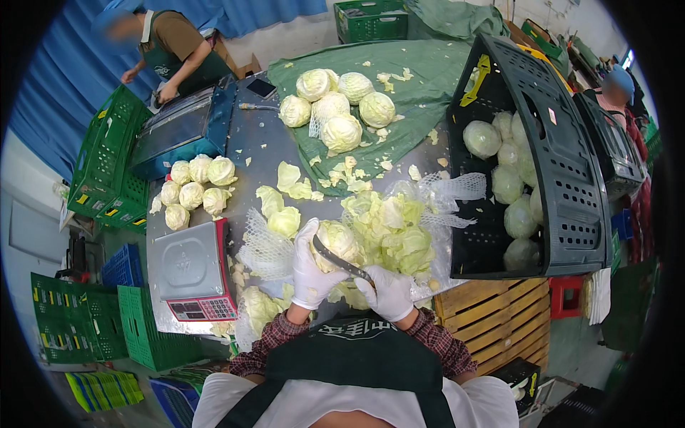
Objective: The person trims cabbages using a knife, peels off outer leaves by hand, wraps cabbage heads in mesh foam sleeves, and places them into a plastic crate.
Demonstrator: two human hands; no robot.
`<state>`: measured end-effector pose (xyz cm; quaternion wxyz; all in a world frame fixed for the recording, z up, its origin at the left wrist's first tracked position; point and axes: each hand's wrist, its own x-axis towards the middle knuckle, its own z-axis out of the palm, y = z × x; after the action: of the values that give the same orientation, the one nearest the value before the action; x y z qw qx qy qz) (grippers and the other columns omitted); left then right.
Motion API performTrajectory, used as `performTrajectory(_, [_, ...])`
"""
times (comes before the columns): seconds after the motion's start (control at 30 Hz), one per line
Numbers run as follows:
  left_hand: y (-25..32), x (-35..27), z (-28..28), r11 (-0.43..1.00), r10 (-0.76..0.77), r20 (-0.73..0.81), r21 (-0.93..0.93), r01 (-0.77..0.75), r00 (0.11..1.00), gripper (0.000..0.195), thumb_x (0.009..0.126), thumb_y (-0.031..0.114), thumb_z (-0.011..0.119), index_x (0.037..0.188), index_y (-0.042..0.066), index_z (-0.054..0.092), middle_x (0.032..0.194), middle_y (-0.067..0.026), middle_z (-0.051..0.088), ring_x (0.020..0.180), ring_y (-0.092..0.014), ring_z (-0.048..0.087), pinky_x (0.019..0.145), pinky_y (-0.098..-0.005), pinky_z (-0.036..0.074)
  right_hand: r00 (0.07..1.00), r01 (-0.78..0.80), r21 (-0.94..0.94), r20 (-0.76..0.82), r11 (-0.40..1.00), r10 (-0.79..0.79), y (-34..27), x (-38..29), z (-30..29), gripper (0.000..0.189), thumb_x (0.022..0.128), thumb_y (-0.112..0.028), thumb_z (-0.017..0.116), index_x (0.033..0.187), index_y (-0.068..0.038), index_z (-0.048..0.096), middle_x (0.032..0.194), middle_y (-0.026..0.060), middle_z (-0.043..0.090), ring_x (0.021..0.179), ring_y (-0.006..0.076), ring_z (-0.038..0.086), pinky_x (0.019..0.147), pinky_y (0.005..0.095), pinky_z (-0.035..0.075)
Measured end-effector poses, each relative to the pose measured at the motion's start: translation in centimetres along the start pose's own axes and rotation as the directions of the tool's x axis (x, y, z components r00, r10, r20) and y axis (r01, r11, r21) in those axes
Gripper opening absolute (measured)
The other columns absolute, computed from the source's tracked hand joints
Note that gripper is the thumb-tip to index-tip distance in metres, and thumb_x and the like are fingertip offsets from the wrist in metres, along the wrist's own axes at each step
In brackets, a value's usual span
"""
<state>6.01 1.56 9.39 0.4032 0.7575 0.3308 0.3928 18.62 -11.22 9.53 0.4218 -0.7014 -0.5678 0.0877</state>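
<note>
My left hand (316,270), in a white glove, holds a trimmed head of cabbage or lettuce (338,242) from its left side and below. In my right hand (386,293), also gloved, is the handle of a curved dark knife (334,257), whose blade lies across the front of the head. Loose green leaves (409,246) are heaped just right of it, beside white foam netting (452,187). More netting (265,249) and leaves (283,220) lie to the left. Other leaves (259,310) sit at the table's near edge.
Several heads (341,132) rest on a green cloth (423,59); smaller ones (191,196) stand behind a scale (190,262). A tipped dark crate (567,176) holding wrapped heads (518,216) borders the right. A co-worker (182,48) stands at the far left, beside a wrapping machine (182,131).
</note>
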Motion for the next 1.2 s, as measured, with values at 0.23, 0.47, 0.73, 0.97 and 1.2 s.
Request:
performTrajectory(0.23, [1.0,0.1,-0.2,1.0,-0.004,-0.033,0.008,0.004,0.999,0.093,0.049,0.013,0.086,0.13,-0.001,0.04,0.13,-0.0197,0.046,0.122,-0.034,0.046,0.104,-0.0393,0.036,0.998,0.01,-0.009,-0.067,1.0,-0.01,0.0,0.7,0.3,0.024,0.089,-0.029,0.061,0.082,-0.006,0.06,0.064,0.0108,0.056,0.054,0.0274,0.057,0.049,0.0342,0.045])
performTrajectory(0.47, [0.3,-2.4,0.0,0.975,0.15,-0.034,0.171,-0.142,0.988,0.087,0.055,0.015,0.084,0.129,0.0,0.04,0.13,-0.02,0.046,0.123,-0.033,0.045,0.104,-0.0415,0.036,0.808,-0.255,0.152,-0.51,0.955,0.297,4.1,5.8,-5.3,0.011,0.087,-0.014,0.058,0.092,-0.004,0.061,0.073,0.0096,0.06,0.057,0.0177,0.055,0.052,0.0291,0.044])
performTrajectory(0.73, [2.0,0.3,-1.9,0.957,0.193,0.086,0.202,-0.207,0.977,0.088,0.054,0.011,0.081,0.133,0.004,0.042,0.139,-0.024,0.035,0.125,-0.038,0.042,0.104,-0.0442,0.037,0.968,-0.083,0.029,-0.235,0.996,0.088,-2.1,3.9,-1.4,0.053,0.073,-0.033,0.078,0.116,-0.008,0.06,0.094,0.0068,0.067,0.076,0.013,0.065,0.061,0.0241,0.052])
performTrajectory(0.97, [0.8,0.0,-3.1,0.95,0.304,0.226,-0.147,-0.276,0.926,0.094,0.052,0.008,0.087,0.134,0.007,0.04,0.141,-0.0194,0.038,0.129,-0.036,0.041,0.107,-0.0447,0.035,0.855,-0.277,0.639,-0.176,0.718,0.487,4.2,6.2,-4.1,0.018,0.077,-0.008,0.069,0.093,-0.002,0.068,0.059,-0.0042,0.052,0.053,0.0048,0.046,0.048,0.0224,0.037])
performTrajectory(1.2, [2.2,0.8,-4.1,0.198,-0.171,0.446,-0.858,0.474,0.878,0.112,0.05,0.004,0.087,0.144,0.007,0.025,0.142,-0.0188,0.038,0.13,-0.03,0.041,0.108,-0.0413,0.036,0.877,-0.465,0.51,0.155,0.724,0.454,4.3,5.1,-4.3,0.048,0.076,-0.018,0.077,0.122,-0.01,0.062,0.067,-0.0093,0.049,0.052,0.0013,0.034,0.047,0.0191,0.035])
